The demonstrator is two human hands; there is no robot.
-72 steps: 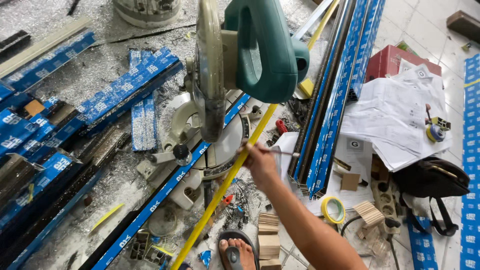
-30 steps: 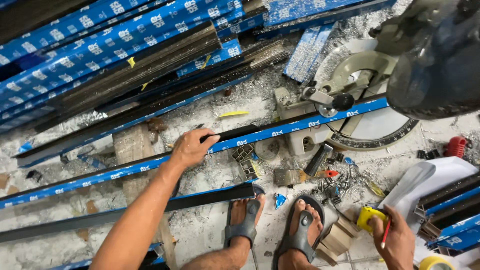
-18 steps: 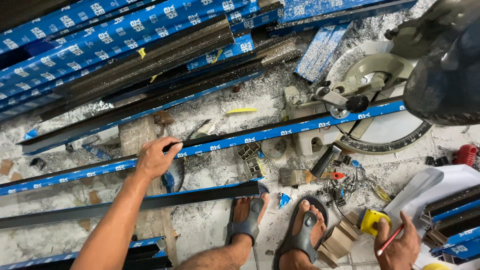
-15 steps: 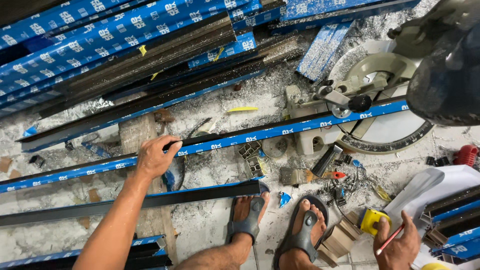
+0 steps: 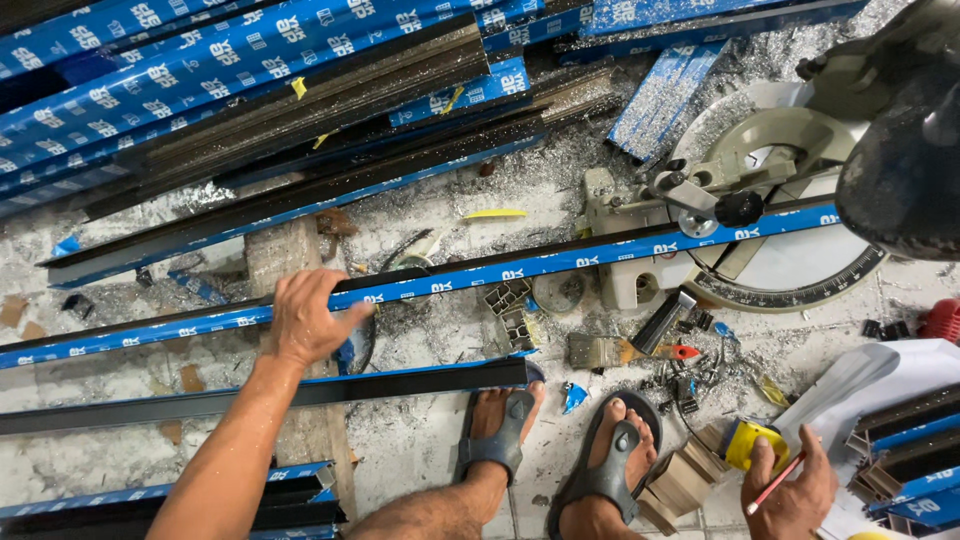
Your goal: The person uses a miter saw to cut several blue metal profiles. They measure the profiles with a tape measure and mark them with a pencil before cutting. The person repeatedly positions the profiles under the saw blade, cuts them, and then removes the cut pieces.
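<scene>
While left hand (image 5: 305, 320) grips blue profile (image 5: 560, 262), right hand (image 5: 795, 490) waits apart.

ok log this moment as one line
left hand: grips blue-wrapped profile on miter saw | right hand: red pencil, yellow tape measure

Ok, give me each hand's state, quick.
Left hand: gripping the long blue-wrapped profile.
Right hand: holding a red pencil, touching the yellow tape measure.

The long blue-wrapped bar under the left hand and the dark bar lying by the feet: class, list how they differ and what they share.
1. The blue-wrapped bar wears blue printed film; the dark bar looks mostly bare and dark.
2. The left hand grips the blue-wrapped bar; nothing holds the dark bar.
3. The blue-wrapped bar runs onto the saw table; the dark bar ends short, by the sandalled foot.
Both are long, thin and nearly parallel.
</scene>
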